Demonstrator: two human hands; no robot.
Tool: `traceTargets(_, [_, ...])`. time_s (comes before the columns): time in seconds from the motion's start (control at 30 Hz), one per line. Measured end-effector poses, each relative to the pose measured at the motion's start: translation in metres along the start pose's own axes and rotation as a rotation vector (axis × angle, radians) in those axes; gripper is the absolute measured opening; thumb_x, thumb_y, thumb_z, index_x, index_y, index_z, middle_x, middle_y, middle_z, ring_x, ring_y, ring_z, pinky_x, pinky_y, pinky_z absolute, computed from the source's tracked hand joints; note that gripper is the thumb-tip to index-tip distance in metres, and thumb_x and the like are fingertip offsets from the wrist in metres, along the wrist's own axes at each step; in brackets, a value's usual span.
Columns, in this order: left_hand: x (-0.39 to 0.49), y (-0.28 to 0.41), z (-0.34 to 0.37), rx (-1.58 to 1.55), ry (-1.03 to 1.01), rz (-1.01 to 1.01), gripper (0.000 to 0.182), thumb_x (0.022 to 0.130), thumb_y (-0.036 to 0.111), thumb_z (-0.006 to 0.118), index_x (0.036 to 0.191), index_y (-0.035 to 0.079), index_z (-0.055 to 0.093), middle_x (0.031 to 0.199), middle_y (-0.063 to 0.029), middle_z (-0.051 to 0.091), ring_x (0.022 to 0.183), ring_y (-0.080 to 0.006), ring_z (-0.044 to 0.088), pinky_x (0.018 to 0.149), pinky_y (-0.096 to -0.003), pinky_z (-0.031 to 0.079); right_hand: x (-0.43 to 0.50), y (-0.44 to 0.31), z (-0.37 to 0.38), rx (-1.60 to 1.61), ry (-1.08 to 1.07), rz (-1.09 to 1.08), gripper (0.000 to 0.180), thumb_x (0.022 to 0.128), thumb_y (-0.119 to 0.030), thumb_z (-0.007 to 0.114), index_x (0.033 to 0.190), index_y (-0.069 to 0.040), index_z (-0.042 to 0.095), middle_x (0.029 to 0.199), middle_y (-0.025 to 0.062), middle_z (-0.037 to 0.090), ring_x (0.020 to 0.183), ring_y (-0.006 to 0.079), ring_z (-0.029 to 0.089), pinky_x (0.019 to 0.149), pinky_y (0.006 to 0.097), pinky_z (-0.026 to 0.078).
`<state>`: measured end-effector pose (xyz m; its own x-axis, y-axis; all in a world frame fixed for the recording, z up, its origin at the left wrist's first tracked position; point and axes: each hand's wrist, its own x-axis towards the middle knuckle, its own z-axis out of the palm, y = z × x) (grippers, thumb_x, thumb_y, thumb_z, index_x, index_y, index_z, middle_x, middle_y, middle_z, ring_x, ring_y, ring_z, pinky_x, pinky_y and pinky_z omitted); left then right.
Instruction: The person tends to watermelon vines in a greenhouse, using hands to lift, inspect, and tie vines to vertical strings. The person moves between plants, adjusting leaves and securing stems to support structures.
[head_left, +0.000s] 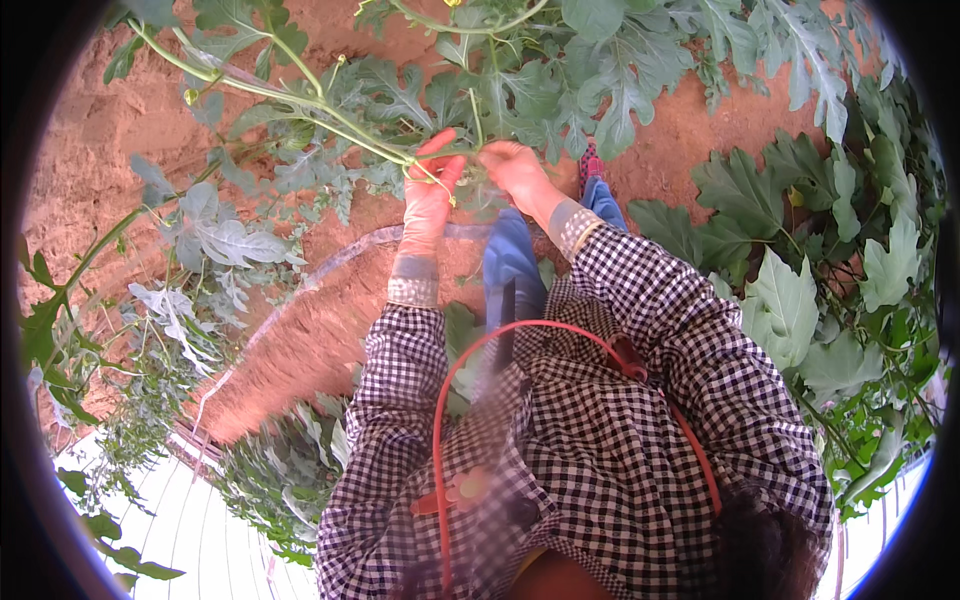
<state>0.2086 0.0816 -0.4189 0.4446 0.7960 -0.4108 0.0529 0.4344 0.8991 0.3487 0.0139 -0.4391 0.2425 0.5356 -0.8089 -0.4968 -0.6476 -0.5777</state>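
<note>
In the upper middle of the view, my left hand (433, 184) has its thumb and fingers closed on a green watermelon vine stem (352, 133), beside a node with a curling tendril. Just to its right, my right hand (517, 171) pinches the vine's tip or a thin side shoot between thumb and fingers; the exact part is hidden by the fingertips. The two hands are close together. Lobed watermelon leaves (517, 97) spread just above both hands, and a thin stalk rises between them. A small yellowish bud (191, 96) sits on the vine at the upper left.
Reddish-brown soil (322, 330) lies below, crossed by a pale drip hose or strip (322, 270). Dense leafy plants (780, 300) stand at the right and more vines (180, 322) at the left. A red cord loop (450, 382) hangs before my checked shirt.
</note>
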Motion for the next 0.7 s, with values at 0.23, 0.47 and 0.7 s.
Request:
traceTargets(0.23, [-0.002, 0.014, 0.000, 0.009, 0.174, -0.032, 0.016, 0.090, 0.003, 0.070, 0.106, -0.001, 0.067, 0.097, -0.0104, 0.072, 0.084, -0.0164, 0.069, 0.075, -0.0277, 0.058, 0.001, -0.007, -0.002, -0.210, -0.044, -0.175, 0.031, 0.085, -0.024, 0.076, 0.107, -0.003, 0.072, 0.089, 0.0038, 0.071, 0.076, 0.0113, 0.060, 0.072, 0.0265, 0.049])
traceTargets(0.47, [-0.005, 0.015, 0.020, -0.184, 0.338, -0.012, 0.005, 0.090, 0.003, 0.067, 0.095, 0.002, 0.066, 0.095, -0.0110, 0.071, 0.073, -0.0149, 0.066, 0.065, -0.0269, 0.056, -0.006, -0.018, 0.013, -0.156, 0.051, -0.191, 0.025, 0.085, -0.024, 0.077, 0.101, -0.005, 0.074, 0.080, 0.0031, 0.070, 0.071, 0.0103, 0.059, 0.069, 0.0273, 0.050])
traceTargets(0.7, [-0.018, 0.034, 0.020, -0.603, 0.224, 0.099, 0.005, 0.093, 0.009, 0.061, 0.096, 0.009, 0.064, 0.101, -0.0113, 0.068, 0.056, -0.0093, 0.049, 0.050, -0.0233, 0.038, -0.001, -0.023, 0.017, -0.220, 0.038, -0.305, 0.023, 0.086, -0.022, 0.076, 0.101, -0.004, 0.073, 0.083, 0.0061, 0.072, 0.074, 0.0120, 0.062, 0.071, 0.0286, 0.050])
